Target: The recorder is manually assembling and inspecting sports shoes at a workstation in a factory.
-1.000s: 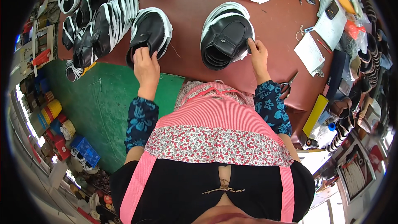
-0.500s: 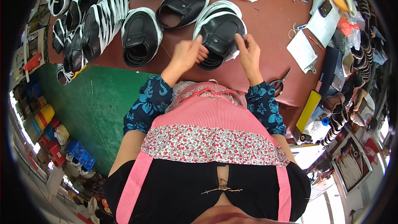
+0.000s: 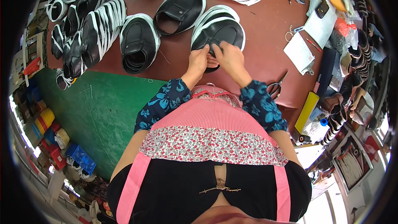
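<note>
Head view: both hands, left hand [image 3: 200,60] and right hand [image 3: 230,58], pinch fingers shut on one black shoe upper [image 3: 218,33], two more beside.

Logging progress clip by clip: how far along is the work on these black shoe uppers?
Done, apparently: rows of black uppers with white trim stacked at the table's left. In hand: left hand and right hand both pinch the front edge of one stack of uppers. Possibly left: two stacks beside it, untouched.
</note>
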`<state>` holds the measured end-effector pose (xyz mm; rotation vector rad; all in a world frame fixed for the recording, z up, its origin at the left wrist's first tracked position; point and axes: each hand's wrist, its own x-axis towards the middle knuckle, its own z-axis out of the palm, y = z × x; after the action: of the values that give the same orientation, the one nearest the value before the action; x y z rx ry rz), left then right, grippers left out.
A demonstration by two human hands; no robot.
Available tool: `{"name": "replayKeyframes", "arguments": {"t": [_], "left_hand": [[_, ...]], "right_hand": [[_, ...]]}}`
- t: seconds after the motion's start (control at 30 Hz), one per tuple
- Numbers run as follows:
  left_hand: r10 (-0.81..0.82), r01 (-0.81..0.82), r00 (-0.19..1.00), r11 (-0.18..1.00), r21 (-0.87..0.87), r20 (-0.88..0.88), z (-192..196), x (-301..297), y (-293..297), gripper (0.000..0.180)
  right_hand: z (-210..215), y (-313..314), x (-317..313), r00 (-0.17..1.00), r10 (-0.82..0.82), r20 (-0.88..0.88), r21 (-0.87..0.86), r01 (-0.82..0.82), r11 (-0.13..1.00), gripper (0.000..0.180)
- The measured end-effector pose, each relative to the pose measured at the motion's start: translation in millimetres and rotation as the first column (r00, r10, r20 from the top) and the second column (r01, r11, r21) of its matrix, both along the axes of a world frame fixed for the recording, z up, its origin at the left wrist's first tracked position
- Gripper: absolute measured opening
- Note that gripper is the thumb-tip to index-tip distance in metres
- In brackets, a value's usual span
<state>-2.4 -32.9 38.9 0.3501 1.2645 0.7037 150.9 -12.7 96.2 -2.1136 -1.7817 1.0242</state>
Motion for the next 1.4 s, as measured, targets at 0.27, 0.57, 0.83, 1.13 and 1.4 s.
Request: {"name": "replayKeyframes", "arguments": {"t": [0.27,0.57,0.83,1.13,1.4], "left_hand": [[0.088,-0.084,0.995,0.993,-0.080,0.056,-4.3,2.6,-1.3,0.048],[0.092,-0.090,0.995,0.995,-0.053,0.035,-10.1,-0.9,15.2,0.050],[0.079,-0.081,0.994,0.996,0.031,0.080,-5.1,-26.6,15.1,0.058],[-0.259,0.297,0.930,0.947,0.120,-0.262,6.6,1.0,-14.1,0.027],[0.087,-0.114,0.954,0.991,0.077,0.288,63.3,-101.7,-29.7,0.044]], "right_hand": [[-14.0,-22.2,21.3,0.992,0.094,0.079,0.039,-0.098,0.994,0.042],[-38.1,-58.3,35.6,1.000,0.014,-0.018,0.096,-0.012,0.995,0.038],[-56.8,-85.3,79.7,0.765,-0.469,-0.442,-0.078,0.488,0.869,0.043],[-76.7,-75.9,35.5,0.732,-0.448,-0.513,0.159,0.594,0.788,0.033],[-77.7,-78.0,67.2,0.314,-0.603,-0.733,-0.246,0.704,0.666,0.033]]}}
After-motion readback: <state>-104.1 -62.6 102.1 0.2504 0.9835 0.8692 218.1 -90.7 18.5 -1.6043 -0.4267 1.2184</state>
